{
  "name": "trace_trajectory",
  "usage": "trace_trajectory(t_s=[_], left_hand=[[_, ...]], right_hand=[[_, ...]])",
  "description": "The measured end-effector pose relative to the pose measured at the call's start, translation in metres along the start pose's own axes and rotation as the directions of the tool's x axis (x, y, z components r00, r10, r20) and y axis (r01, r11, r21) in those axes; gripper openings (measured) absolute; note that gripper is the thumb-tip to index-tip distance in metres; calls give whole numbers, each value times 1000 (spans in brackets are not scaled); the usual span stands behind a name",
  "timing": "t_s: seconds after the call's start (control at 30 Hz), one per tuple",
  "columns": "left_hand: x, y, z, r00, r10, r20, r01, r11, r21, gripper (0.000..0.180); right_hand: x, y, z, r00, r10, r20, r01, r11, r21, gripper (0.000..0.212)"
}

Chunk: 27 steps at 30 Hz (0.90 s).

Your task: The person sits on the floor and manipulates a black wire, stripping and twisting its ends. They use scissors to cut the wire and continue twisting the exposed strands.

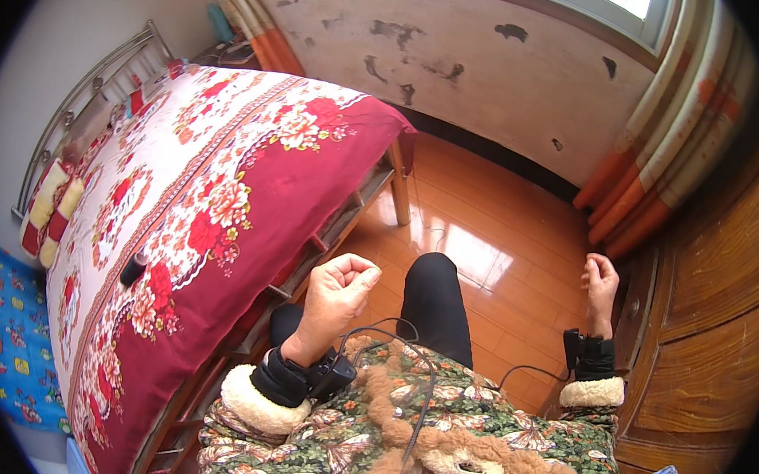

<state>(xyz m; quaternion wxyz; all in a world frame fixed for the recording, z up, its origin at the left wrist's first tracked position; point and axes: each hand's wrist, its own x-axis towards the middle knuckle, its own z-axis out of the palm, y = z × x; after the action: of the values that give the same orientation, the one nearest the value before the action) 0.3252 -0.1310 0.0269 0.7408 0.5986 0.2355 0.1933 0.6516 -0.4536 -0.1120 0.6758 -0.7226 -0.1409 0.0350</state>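
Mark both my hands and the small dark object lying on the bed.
Left hand (331, 301): head view, on the back of the hand.
Right hand (602, 286): head view, on the middle of the hand.
Small dark object (133, 271): head view, on its middle.

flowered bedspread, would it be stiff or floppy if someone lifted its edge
The bedspread would likely be floppy, since it drapes over the edge of the bed. It may be bulky, spreading across nearly the whole bed. Pulling might shift the small black object on it.

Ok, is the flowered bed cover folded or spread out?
Spread out: the bed cover lies across most of the bed, its plain dark-red border hanging over the near side.
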Motion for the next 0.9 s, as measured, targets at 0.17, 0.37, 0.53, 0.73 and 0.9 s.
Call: trace_trajectory(t_s=[0.17, 0.37, 0.53, 0.73, 0.9], left_hand=[[26, -8, 14, 998, -10, 59, 7, 998, 62, 8], [44, -20, 15, 989, 36, 144, -66, 976, 210, 9], [53, -33, 14, 983, 21, 184, -33, 997, 65, 5], [51, -33, 11, 989, 44, 145, -48, 998, 28, 4], [49, -27, 23, 992, 33, 119, -35, 999, 13, 3]], right_hand=[[-47, 115, -93, 920, -134, -368, -115, 806, -581, 18], [-164, 171, -164, 740, -343, -579, -498, 298, -814, 26], [-239, 239, -197, 504, 76, -861, -822, 350, -450, 42], [-263, 284, -201, 585, 332, -740, -788, 451, -420, 39], [-256, 259, -199, 529, 428, -732, -845, 342, -411, 32]])
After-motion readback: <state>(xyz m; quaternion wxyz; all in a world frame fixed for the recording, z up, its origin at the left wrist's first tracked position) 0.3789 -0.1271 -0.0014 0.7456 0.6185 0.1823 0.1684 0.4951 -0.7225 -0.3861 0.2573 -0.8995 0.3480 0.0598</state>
